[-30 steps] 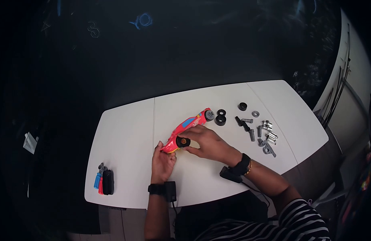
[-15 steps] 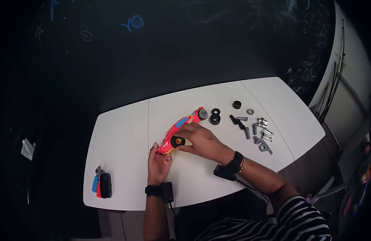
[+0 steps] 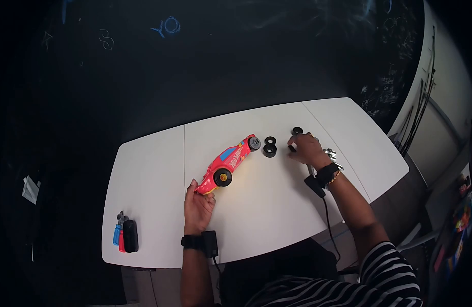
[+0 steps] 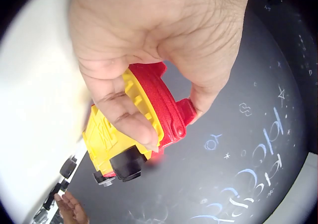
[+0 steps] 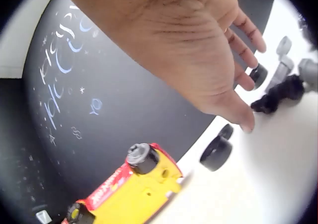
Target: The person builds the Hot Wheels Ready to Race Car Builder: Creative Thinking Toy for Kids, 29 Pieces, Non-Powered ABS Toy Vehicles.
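A red toy car (image 3: 214, 168) with a yellow underside (image 4: 103, 140) is tilted on its side, and my left hand (image 3: 199, 211) grips its rear end between thumb and fingers. Its near wheel (image 3: 222, 177) has a black tyre and a yellow hub; the far wheel (image 3: 254, 143) shows a grey hub. My right hand (image 3: 307, 152) is at the loose parts to the right, fingers spread and loosely bent. In the right wrist view the thumb tip is right at a black jointed-looking part (image 5: 280, 96), beside a black tyre (image 5: 258, 76). The hand hides some parts in the head view.
Two black tyres (image 3: 270, 150) are on the white table (image 3: 154, 179) between car and right hand. Silver parts (image 3: 331, 153) show behind the right wrist. Tools with a blue handle (image 3: 116, 235), a red handle (image 3: 122, 242) and a black piece (image 3: 131, 236) lie at the left.
My right hand has left the car's near wheel and moved right to the loose parts. The left hand keeps its grip on the car, whose wheel now shows fully.
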`<state>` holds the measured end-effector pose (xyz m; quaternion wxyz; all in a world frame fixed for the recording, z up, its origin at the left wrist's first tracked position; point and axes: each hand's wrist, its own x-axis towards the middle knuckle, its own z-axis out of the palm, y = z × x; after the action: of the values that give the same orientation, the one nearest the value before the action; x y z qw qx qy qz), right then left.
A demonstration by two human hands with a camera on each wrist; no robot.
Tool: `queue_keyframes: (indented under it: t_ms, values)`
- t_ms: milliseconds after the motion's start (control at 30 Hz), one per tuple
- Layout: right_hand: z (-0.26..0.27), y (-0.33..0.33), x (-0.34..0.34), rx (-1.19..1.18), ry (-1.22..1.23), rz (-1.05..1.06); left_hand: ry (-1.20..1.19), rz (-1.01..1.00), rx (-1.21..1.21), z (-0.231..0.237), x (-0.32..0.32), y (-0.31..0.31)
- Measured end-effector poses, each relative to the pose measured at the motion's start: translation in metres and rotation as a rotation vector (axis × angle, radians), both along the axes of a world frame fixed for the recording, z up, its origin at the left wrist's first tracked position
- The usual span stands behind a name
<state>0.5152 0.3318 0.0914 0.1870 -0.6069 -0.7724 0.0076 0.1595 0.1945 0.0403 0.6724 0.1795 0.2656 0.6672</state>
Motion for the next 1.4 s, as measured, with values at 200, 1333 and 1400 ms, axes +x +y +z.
queue_keyframes:
  t_ms: [200,1333,1400]
  values:
    - [-0.030,0.021,0.016,-0.081,-0.121,0.046,0.000,0.027,0.006,-0.002,0.000,0.000]
    - [0.038,-0.078,-0.149,0.199,0.165,0.506,0.027,-0.004,-0.015,-0.005,-0.001,0.003]
    - [0.045,-0.081,-0.146,0.134,0.167,0.451,0.022,-0.010,-0.011,-0.006,-0.002,0.003]
